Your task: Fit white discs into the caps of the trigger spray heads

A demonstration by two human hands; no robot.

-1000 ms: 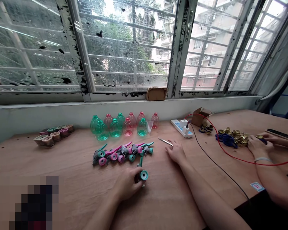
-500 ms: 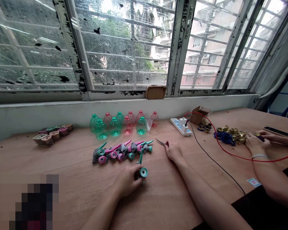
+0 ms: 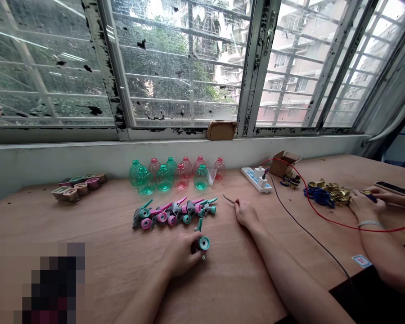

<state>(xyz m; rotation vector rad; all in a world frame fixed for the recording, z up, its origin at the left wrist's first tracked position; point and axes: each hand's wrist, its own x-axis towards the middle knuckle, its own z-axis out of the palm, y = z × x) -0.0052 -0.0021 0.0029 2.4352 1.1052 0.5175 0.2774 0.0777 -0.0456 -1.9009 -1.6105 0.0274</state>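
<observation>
My left hand point(image 3: 182, 254) is closed around a trigger sprayer head point(image 3: 204, 243), dark grey with a teal round cap facing me and a teal trigger pointing up. It is at the middle front of the table; my fingers cover most of its body. To the right, my right hand point(image 3: 247, 213) rests on the wood, pinching slim metal tweezers point(image 3: 228, 199) whose tip points left and away. Just beyond my left hand lies a row of similar sprayer heads point(image 3: 171, 219) with pink and teal parts.
Green bottles point(image 3: 164, 179) and pink bottles point(image 3: 181, 177) stand along the wall. A white power strip point(image 3: 256, 180) trails a black cable and a red cable point(image 3: 324, 220). At right, another person's hands point(image 3: 366, 202) work beside gold and blue parts point(image 3: 334, 193). Small blocks point(image 3: 70, 194) lie left.
The view has shifted slightly, so everything sits a little further right. The tweezers look thinner and turned slightly. Both hands keep about the same place and hold.
</observation>
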